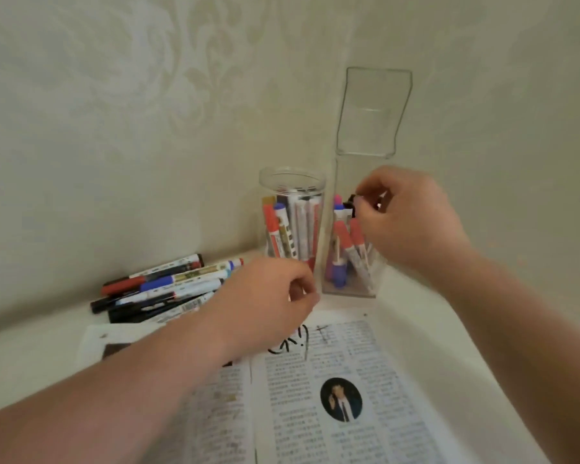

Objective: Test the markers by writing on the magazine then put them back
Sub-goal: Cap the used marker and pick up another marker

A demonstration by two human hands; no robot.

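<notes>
- The right hand (412, 222) covers most of the black marker (351, 199) it pinches; only the tip shows.
- Whether the left hand (268, 303) holds anything cannot be told.
- The magazine (332, 380) runs off the bottom edge, its print too small to read.

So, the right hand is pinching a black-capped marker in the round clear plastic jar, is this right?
Not quite: the head view shows the right hand pinching the black-capped marker in the tall rectangular clear plastic box with the open lid, beside the round clear plastic jar.
</notes>
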